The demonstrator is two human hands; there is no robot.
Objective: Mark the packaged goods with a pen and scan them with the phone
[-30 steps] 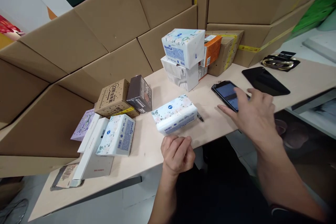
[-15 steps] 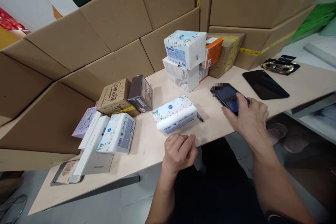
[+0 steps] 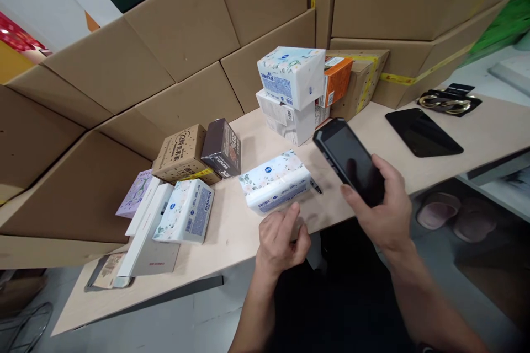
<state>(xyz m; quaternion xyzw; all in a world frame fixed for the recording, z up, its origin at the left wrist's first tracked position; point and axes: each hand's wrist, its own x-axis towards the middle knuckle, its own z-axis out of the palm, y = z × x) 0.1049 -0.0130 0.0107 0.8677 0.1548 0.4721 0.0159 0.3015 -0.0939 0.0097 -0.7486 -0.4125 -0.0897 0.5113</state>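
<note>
A black smartphone (image 3: pixel 351 160) with a dark screen is gripped by its lower end in my right hand (image 3: pixel 387 212), thumb on one side and fingers on the other. It is tilted up over the table's front part. My left hand (image 3: pixel 282 237) is loosely curled at the table edge, index finger partly stretched out, with nothing seen in it. Just beyond that hand lies a white floral tissue pack (image 3: pixel 275 181). A pen (image 3: pixel 316 186) sticks out from behind the pack's right end.
Another tissue pack (image 3: pixel 185 211) leans by white boxes (image 3: pixel 151 256) at left, near a brown carton (image 3: pixel 180 151) and a dark box (image 3: pixel 221 146). One more tissue pack (image 3: pixel 292 77) tops a stack at the back. A black tablet-like slab (image 3: pixel 424 132) lies right. Cardboard walls (image 3: pixel 182 60) border the table (image 3: pixel 211 265).
My right hand has closed around the phone and raised it from the tabletop, tilting it toward me. My left hand has loosened from a fist, its index finger now reaching forward.
</note>
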